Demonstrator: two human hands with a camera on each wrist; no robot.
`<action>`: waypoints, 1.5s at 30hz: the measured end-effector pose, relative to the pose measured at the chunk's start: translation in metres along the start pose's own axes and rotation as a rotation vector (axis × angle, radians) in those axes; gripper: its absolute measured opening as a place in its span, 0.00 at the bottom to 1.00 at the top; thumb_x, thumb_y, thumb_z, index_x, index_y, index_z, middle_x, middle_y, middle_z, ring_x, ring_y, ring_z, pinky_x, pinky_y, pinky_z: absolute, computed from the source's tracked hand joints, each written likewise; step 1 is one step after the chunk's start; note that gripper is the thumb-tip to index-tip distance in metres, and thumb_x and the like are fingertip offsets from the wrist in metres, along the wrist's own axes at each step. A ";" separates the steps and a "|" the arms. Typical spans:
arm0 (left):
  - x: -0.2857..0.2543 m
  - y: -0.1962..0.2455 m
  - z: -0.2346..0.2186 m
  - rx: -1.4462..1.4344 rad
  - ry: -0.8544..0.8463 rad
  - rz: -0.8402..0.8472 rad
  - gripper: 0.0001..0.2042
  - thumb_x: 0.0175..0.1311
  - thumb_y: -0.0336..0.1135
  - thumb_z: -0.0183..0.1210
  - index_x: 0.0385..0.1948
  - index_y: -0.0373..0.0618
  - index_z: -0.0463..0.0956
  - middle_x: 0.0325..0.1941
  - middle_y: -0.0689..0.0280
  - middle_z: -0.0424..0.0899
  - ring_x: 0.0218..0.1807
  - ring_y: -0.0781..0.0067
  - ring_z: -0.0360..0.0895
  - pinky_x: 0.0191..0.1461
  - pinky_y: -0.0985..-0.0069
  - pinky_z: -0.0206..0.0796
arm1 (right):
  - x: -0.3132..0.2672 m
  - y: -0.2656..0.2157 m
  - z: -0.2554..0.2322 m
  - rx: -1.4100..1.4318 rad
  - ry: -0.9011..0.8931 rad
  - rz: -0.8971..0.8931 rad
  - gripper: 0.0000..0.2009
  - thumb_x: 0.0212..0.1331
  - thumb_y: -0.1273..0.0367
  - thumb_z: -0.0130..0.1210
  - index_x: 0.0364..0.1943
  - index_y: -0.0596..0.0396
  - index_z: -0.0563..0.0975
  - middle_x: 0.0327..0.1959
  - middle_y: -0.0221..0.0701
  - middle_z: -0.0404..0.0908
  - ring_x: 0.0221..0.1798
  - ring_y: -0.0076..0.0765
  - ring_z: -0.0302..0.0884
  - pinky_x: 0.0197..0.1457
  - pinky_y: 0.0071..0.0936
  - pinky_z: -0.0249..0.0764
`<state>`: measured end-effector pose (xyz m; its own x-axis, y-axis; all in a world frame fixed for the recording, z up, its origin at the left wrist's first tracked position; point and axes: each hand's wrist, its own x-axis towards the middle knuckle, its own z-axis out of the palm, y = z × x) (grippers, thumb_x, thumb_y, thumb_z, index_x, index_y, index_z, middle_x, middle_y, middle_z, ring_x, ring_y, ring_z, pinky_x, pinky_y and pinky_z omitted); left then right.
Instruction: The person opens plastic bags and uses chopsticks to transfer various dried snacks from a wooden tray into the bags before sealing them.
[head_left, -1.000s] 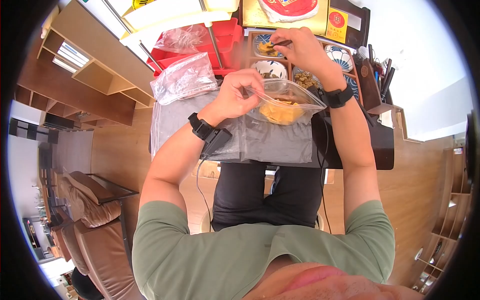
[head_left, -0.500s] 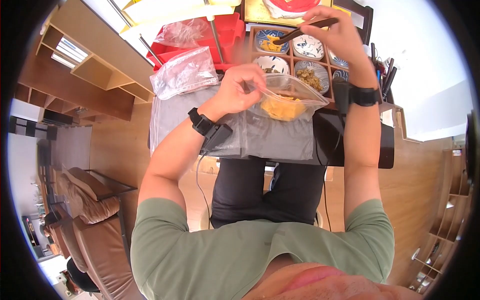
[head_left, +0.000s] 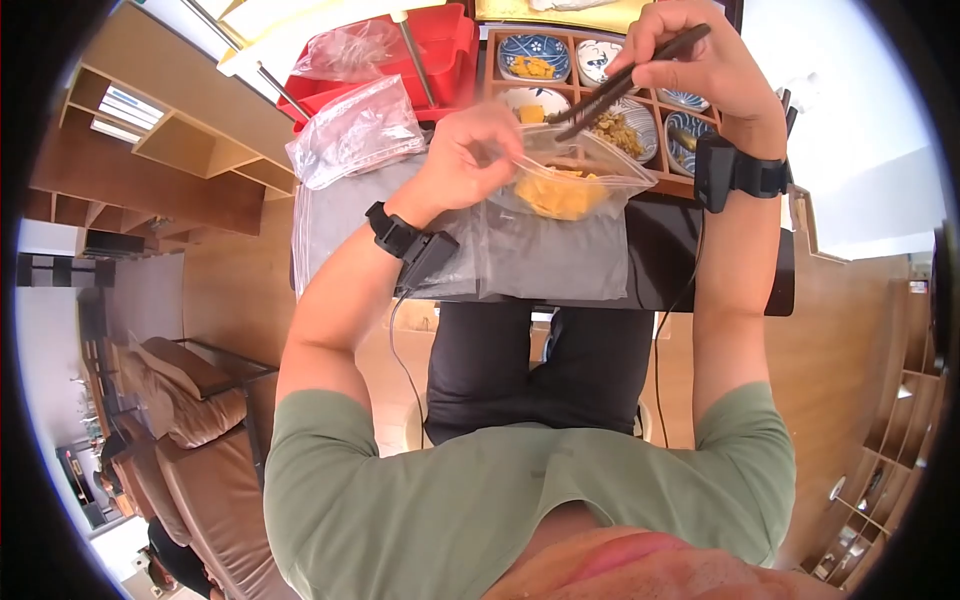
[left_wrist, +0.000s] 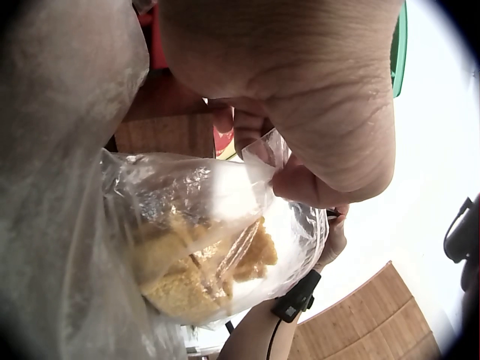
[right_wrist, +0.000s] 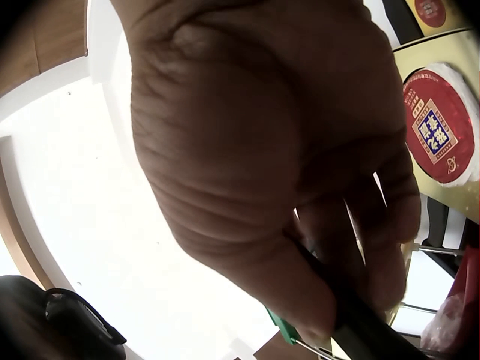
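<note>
Bag filling with chopsticks.
Left hand [head_left: 465, 160] pinching open rim of clear bag [head_left: 570, 190] of yellow food above table [head_left: 720, 270]; right hand [head_left: 700, 65] gripping dark chopsticks [head_left: 625, 85], tips over bag mouth.

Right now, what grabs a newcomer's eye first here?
Centre of the head view: the clear bag of yellow food, its rim pinched open by the left hand over the dark table. Just above it, the right hand holds dark chopsticks, tips angled down toward the bag's mouth. Behind sits a wooden tray of patterned bowls.
</note>
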<state>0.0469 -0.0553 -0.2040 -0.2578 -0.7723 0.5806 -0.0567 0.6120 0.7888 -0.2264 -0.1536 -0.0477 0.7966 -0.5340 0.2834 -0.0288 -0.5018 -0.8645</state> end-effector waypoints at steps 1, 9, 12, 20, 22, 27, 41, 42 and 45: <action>-0.002 0.001 0.001 -0.008 -0.008 -0.011 0.07 0.47 0.17 0.57 0.25 0.41 0.80 0.32 0.65 0.82 0.38 0.69 0.78 0.44 0.74 0.69 | 0.001 0.000 0.002 0.025 0.060 -0.011 0.05 0.53 0.81 0.69 0.31 0.63 0.83 0.33 0.33 0.88 0.35 0.21 0.82 0.39 0.18 0.77; 0.000 0.006 -0.003 -0.024 -0.091 0.059 0.07 0.44 0.17 0.54 0.23 0.38 0.79 0.28 0.63 0.82 0.34 0.67 0.78 0.39 0.74 0.68 | 0.020 0.043 0.014 -0.395 0.037 -0.049 0.06 0.58 0.75 0.68 0.38 0.59 0.83 0.35 0.26 0.86 0.40 0.21 0.84 0.43 0.21 0.79; 0.000 0.004 -0.005 -0.036 -0.130 0.099 0.06 0.46 0.17 0.55 0.22 0.39 0.77 0.30 0.63 0.78 0.34 0.71 0.73 0.40 0.75 0.64 | 0.025 0.042 0.026 -0.309 -0.056 0.084 0.05 0.58 0.76 0.67 0.36 0.60 0.83 0.34 0.26 0.86 0.38 0.21 0.82 0.43 0.21 0.78; -0.001 0.004 -0.005 -0.048 -0.133 0.086 0.06 0.45 0.17 0.54 0.22 0.38 0.77 0.31 0.63 0.78 0.34 0.71 0.73 0.40 0.76 0.64 | 0.029 0.037 0.046 -0.588 -0.114 -0.072 0.06 0.51 0.77 0.68 0.32 0.61 0.82 0.27 0.33 0.84 0.30 0.30 0.80 0.36 0.26 0.75; -0.001 0.005 -0.005 -0.050 -0.135 0.077 0.06 0.45 0.17 0.54 0.22 0.38 0.77 0.31 0.63 0.78 0.35 0.71 0.73 0.41 0.76 0.64 | 0.029 0.036 0.049 -0.598 -0.103 -0.080 0.06 0.51 0.77 0.68 0.31 0.62 0.82 0.26 0.33 0.84 0.30 0.30 0.80 0.36 0.26 0.75; 0.001 0.002 -0.005 -0.013 -0.108 0.094 0.07 0.43 0.19 0.55 0.23 0.39 0.80 0.27 0.62 0.82 0.32 0.67 0.78 0.39 0.74 0.69 | 0.031 0.043 0.053 -0.581 -0.072 -0.136 0.06 0.51 0.76 0.68 0.31 0.61 0.82 0.26 0.33 0.84 0.28 0.32 0.81 0.35 0.27 0.75; -0.001 0.002 -0.007 -0.009 -0.147 0.056 0.06 0.44 0.17 0.55 0.22 0.39 0.77 0.29 0.64 0.80 0.34 0.70 0.76 0.41 0.75 0.67 | 0.031 0.037 0.073 -0.503 -0.112 -0.208 0.05 0.50 0.76 0.66 0.29 0.62 0.81 0.22 0.38 0.81 0.26 0.38 0.80 0.33 0.30 0.75; -0.001 0.001 -0.007 -0.008 -0.135 0.046 0.07 0.43 0.18 0.55 0.22 0.40 0.79 0.28 0.64 0.82 0.34 0.70 0.78 0.42 0.76 0.69 | 0.031 0.039 0.076 -0.501 -0.109 -0.208 0.05 0.50 0.76 0.66 0.29 0.62 0.81 0.22 0.38 0.81 0.26 0.38 0.80 0.33 0.30 0.75; -0.001 0.002 -0.008 -0.008 -0.135 0.055 0.07 0.43 0.18 0.55 0.23 0.40 0.79 0.29 0.64 0.83 0.35 0.69 0.78 0.42 0.76 0.69 | 0.030 0.039 0.081 -0.602 -0.071 -0.269 0.04 0.49 0.76 0.65 0.28 0.61 0.80 0.21 0.40 0.79 0.25 0.42 0.79 0.33 0.33 0.74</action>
<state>0.0544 -0.0552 -0.2014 -0.3874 -0.7071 0.5915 -0.0311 0.6513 0.7582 -0.1550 -0.1342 -0.1061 0.8603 -0.3015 0.4112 -0.1399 -0.9151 -0.3783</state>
